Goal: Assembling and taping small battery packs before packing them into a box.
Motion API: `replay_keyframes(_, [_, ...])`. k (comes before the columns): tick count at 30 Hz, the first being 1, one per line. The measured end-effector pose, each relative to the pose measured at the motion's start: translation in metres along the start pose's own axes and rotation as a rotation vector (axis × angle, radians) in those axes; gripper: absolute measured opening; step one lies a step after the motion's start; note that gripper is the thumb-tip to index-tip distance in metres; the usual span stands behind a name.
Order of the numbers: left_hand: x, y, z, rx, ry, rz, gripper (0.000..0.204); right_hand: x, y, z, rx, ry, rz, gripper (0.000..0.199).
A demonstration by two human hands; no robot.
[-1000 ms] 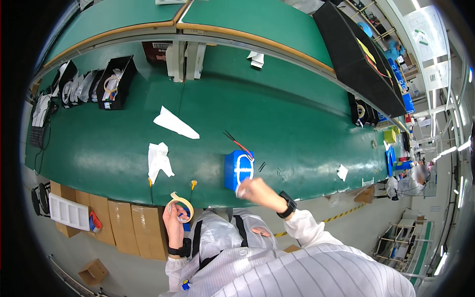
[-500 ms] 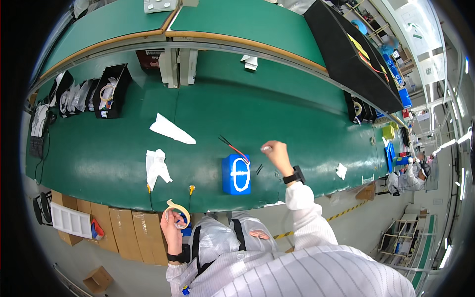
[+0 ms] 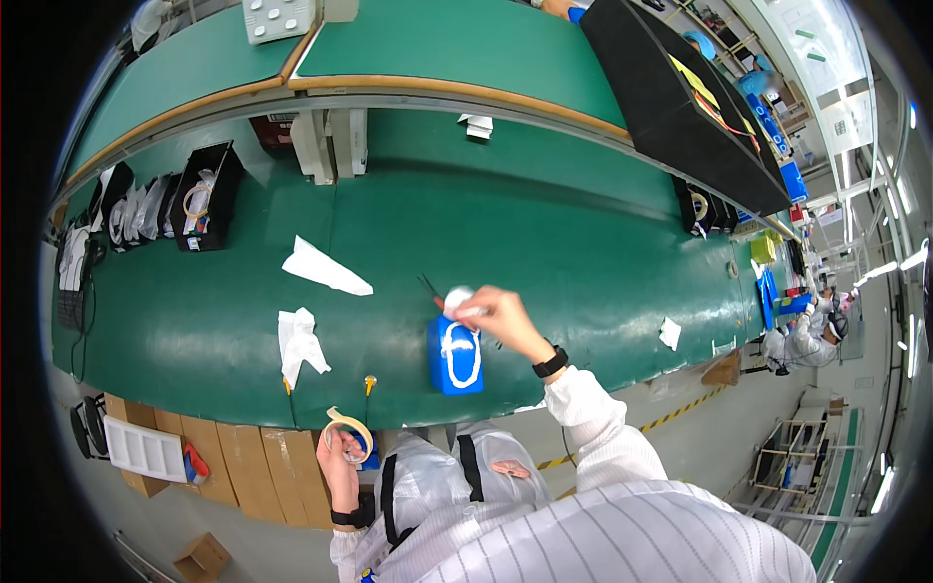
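A blue-wrapped battery pack (image 3: 440,374) sits near the bench's front edge, with a white oval loop on its upper face. Red and black wire leads (image 3: 428,289) stick out from its far end. Over that far end is my right hand (image 3: 498,319), fingers pinched on a small whitish thing (image 3: 459,299) too blurred to name. It hides part of the leads. Below the bench edge, my left hand (image 3: 337,455) grips a roll of cream tape (image 3: 362,428) whose loose end stands up.
Two white paper pieces (image 3: 326,267) lie to the left. Yellow-tipped cables (image 3: 370,382) hang at the front edge. Black bins (image 3: 209,194) stand at the far left, and a raised shelf (image 3: 457,49) crosses the back. A white scrap (image 3: 670,333) lies on the right.
My right hand has swung left from beside the pack to above its far end. My left hand stays at the tape roll. The view has shifted slightly.
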State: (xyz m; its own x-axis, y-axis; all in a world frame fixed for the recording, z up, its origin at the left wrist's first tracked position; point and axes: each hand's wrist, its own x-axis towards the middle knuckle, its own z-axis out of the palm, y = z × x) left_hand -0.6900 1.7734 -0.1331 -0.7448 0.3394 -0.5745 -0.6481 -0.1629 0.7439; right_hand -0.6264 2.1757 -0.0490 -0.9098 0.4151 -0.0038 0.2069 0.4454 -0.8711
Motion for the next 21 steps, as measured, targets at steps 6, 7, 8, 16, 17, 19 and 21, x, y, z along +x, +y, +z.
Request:
replay_keyframes(6, [-0.009,-0.019,-0.004,0.057,0.046,0.01,0.023,-0.004,0.053,-0.023,-0.453,0.191,0.176,0.014])
replay_keyframes(7, [-0.013,-0.022,-0.005,0.058,0.056,-0.01,0.024,0.0,0.041,-0.021,-0.217,0.168,0.147,0.015])
replay_keyframes(8, [-0.016,-0.024,-0.005,0.061,0.058,-0.034,0.024,0.001,0.031,-0.02,0.015,0.151,0.123,0.015])
replay_keyframes(16, [-0.044,-0.031,0.06,0.178,0.099,-0.127,0.027,-0.012,0.12,-0.024,-0.142,0.101,0.344,0.014])
replay_keyframes(17, [-0.047,-0.044,0.052,0.161,0.099,-0.138,0.028,-0.013,0.125,-0.026,-0.148,0.153,0.288,0.014])
replay_keyframes(19, [-0.051,-0.055,0.063,0.149,0.129,-0.201,0.027,-0.013,0.132,-0.03,-0.15,0.229,0.214,0.016])
replay_keyframes(21, [-0.053,-0.064,0.073,0.146,0.142,-0.212,0.027,-0.01,0.126,-0.03,-0.07,0.237,0.24,0.019])
